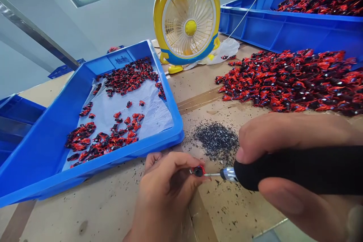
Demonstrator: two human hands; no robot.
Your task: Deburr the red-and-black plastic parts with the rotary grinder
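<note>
My left hand [170,185], low in the middle of the view, pinches a small red and black part [199,171] between thumb and fingertips. From the right, my right hand [295,159] is wrapped round a thick black screwdriver-like tool [306,168]. The tool has a silver and dark collar, and its thin metal shaft reaches left to the red side of the small part. The exact contact at the tip is too small to make out. Just behind the tool lies a heap of black shavings [217,140] on the brown table [113,204].
A blue tray [159,143] with loose red and black parts on a white sheet stands left. A large pile of similar parts [295,79] lies right, before another filled blue bin [255,26]. A yellow fan [190,26] stands at the back.
</note>
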